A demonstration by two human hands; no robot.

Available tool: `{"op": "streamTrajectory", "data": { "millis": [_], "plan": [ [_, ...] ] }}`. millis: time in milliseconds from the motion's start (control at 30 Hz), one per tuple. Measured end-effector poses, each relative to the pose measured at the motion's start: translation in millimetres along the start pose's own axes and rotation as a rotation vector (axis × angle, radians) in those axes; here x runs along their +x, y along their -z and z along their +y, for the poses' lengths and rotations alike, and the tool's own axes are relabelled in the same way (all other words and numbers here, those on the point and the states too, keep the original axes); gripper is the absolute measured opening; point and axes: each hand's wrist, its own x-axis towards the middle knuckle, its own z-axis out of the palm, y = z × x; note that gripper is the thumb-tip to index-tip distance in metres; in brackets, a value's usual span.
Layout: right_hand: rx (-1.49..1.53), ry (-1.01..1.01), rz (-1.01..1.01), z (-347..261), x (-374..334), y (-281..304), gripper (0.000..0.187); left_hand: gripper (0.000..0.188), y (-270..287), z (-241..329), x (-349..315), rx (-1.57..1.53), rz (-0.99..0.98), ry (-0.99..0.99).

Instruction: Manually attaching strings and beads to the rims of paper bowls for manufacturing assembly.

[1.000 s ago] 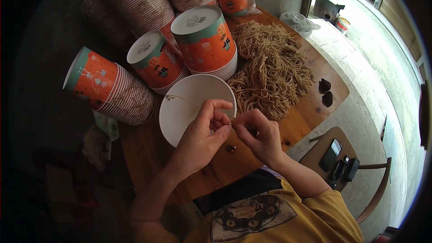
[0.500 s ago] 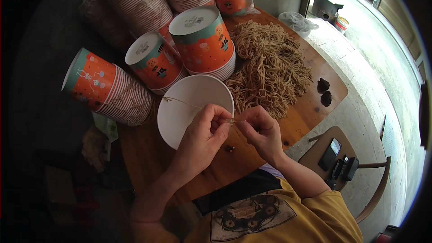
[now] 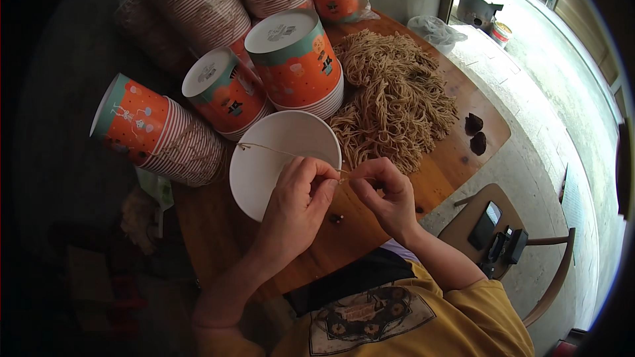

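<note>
My left hand is closed in a pinch on a thin tan cord, in front of a white paper bucket. From that pinch the cord runs back to a small knot over the bucket's left rim. My right hand pinches the same cord a short way to the right, so a short stretch spans the two sets of fingertips. The fine detail between the fingertips is too small to make out. A big heap of tan cords lies on the wooden table just beyond my right hand.
Stacks of orange and green paper buckets stand behind, and one stack leans at the left. Two dark lumps lie near the table's right edge. A chair at the right bears a phone and small black items.
My hands have drawn slightly apart, and a little more cord shows between the fingertips. Both still pinch it.
</note>
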Motion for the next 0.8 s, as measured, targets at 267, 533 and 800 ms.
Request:
{"op": "streamTrajectory", "data": {
  "millis": [267,533,800],
  "plan": [
    [-0.547,0.338,-0.105,-15,7,2,0.026,0.007,0,-1,0,-0.046,-0.018,0.047],
    [-0.689,0.487,-0.047,-12,11,3,0.024,0.011,-1,9,0,-0.132,0.023,0.111],
    [-0.744,0.629,-0.063,-19,16,4,0.026,0.012,0,4,-2,-0.142,0.004,0.064]
  ]
}}
